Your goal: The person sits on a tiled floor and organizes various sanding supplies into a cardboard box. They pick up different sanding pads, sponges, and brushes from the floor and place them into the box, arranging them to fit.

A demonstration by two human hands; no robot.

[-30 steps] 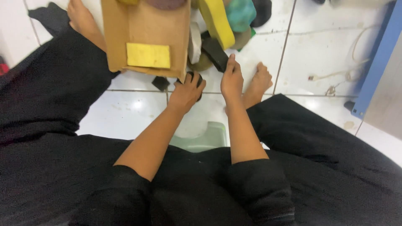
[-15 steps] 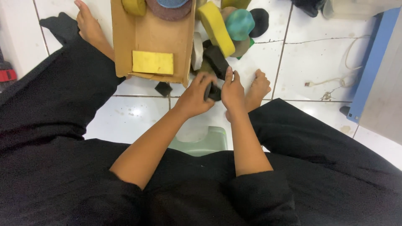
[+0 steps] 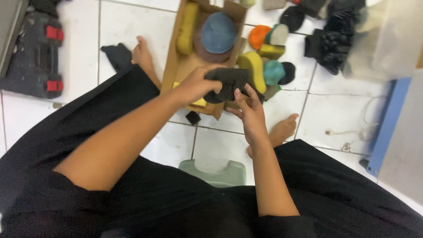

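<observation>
Black sponge block [image 3: 229, 83] is gripped by both hands above the near right corner of the cardboard box [image 3: 176, 66]. Left hand [image 3: 194, 86] is clamped over its left end; right hand [image 3: 249, 110] fingers are curled under its right end (thumb on top). Blue round pad [image 3: 219, 33] is seen in the box, loose coloured sponges [image 3: 264, 66] just right.

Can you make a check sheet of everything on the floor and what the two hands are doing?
Surface: white tiled floor, dark grout lines.
Things in hand: black sponge, gripped by left hand and right hand.
Clutter: cardboard box holding a blue round pad; loose coloured sponges beside it.
Hands: both closed on the black sponge.
Cables: thin white cord on the tiles.
Surroundings: black tool case, blue frame, green stool.
</observation>
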